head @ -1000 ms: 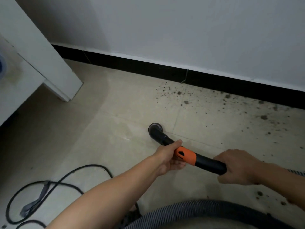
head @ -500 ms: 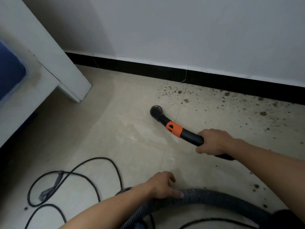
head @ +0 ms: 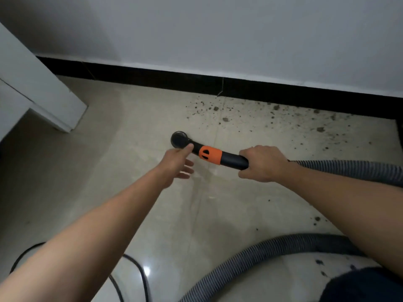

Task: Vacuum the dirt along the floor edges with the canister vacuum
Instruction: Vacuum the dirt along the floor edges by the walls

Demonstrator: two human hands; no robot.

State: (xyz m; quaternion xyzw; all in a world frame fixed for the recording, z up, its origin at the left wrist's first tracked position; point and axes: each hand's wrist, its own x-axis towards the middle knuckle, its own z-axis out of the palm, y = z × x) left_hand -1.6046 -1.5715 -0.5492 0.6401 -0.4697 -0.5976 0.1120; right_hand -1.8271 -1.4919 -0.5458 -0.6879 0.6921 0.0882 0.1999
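The right hand (head: 261,163) curls around the stiff, probably light wand (head: 232,162) behind its orange collar (head: 210,156), a good place to hold, while the left hand (head: 176,162) hovers spread beside the nozzle (head: 179,138), which sits on the floor (head: 130,192) near the dirt (head: 272,120) along the baseboard (head: 261,89).

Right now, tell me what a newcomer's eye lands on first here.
The orange collar on the black vacuum wand at centre, gripped by the right hand while the open left hand reaches toward its nozzle end. Next, dark dirt crumbs scattered on the pale floor along the black baseboard, upper right.
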